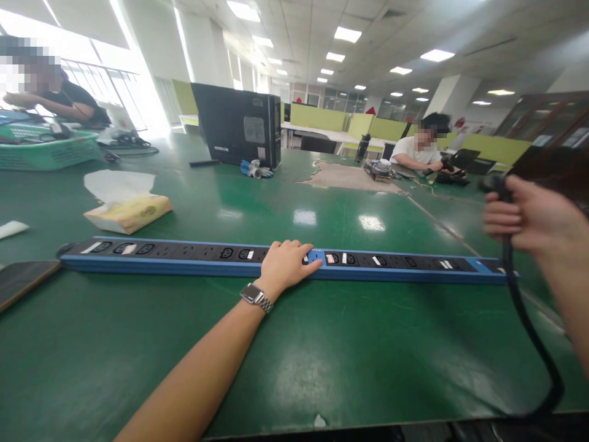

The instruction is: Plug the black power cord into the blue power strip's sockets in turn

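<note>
A long power strip with a blue housing and black sockets lies across the green table. Over its middle rests my left hand, fingers bent over the far edge and thumb along the top. A watch is on that wrist. To the right, raised above the table, my right hand is closed around the black plug end of a power cord. The cord hangs down in a loop past the strip's right end toward the table's near edge. The plug is blurred, and its pins cannot be made out.
A tissue box stands behind the strip's left end. Farther back are a computer tower, gloves and a green basket. Two people sit at the table, far left and far right. A dark board lies at left.
</note>
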{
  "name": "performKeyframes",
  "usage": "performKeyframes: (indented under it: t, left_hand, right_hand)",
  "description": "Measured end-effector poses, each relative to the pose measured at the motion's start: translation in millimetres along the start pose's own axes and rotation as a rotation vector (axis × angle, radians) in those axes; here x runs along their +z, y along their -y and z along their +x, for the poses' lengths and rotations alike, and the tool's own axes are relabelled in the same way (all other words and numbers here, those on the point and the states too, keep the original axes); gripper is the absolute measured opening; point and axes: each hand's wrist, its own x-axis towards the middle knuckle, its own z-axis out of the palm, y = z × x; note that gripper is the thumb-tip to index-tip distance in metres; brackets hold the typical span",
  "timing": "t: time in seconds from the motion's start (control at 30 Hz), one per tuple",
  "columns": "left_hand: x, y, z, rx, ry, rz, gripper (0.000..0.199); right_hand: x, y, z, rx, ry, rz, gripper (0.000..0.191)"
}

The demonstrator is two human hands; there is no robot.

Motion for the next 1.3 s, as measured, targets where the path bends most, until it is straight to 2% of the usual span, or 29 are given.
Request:
performKeyframes:
  t: [0.03,0.1,0.17,0.2,0.23,0.33,0.4,0.53,0.73,0.9,1.1,1.3]
  left_hand:
    - [-0.3,-0.1,0.0,0.000,0.002,-0.001,0.051]
    - [-0.7,-0.1,-0.2,0.002,0.003,0.001,0.052]
    - [-0.4,-0.1,-0.3,0.007,-0.004,0.003,0.052]
    - [-0.1,0.0,-0.4,0.009,-0.007,0.003,0.052]
    - [0.2,0.1,-0.5,0.010,-0.010,0.003,0.052]
    - [0.7,0.3,-0.5,0.008,-0.010,-0.003,0.053]
    - [0.5,0.2,-0.4,0.007,-0.012,-0.007,0.053]
    - [-0.2,-0.2,-0.3,0.005,-0.013,-0.016,0.052]
    - [1.1,-0.4,-0.4,0.004,-0.013,-0.019,0.053]
    - [1.5,0.1,-0.2,-0.002,-0.016,-0.014,0.052]
    - [0.3,0.4,-0.7,0.006,-0.020,-0.014,0.052]
    - [-1.0,-0.4,-1.2,-0.001,-0.023,-0.026,0.050]
  right_hand:
    - [-0.6,20.0,-0.1,0.066,0.068,0.111,0.052]
    - [10.5,44.7,-9.0,0.089,0.092,0.172,0.052]
    - [37.1,45.2,-26.1,0.142,0.237,0.081,0.054]
    - [53.7,37.2,-35.3,0.184,0.353,0.020,0.053]
    - [70.6,25.1,-43.5,0.197,0.410,-0.043,0.051]
    - [110.7,-19.7,-55.8,0.298,0.493,-0.171,0.049]
    - [123.5,-44.4,-54.0,0.381,0.493,-0.184,0.049]
    - [129.4,-67.2,-45.9,0.503,0.531,-0.136,0.047]
    - [140.7,-71.5,-52.7,0.605,0.517,-0.014,0.047]
    - [147.1,-76.8,-67.8,0.612,0.475,0.121,0.045]
    - [160.4,-81.5,-82.1,0.538,0.428,0.225,0.046]
    - [159.0,-87.8,-83.8,0.597,0.427,0.263,0.049]
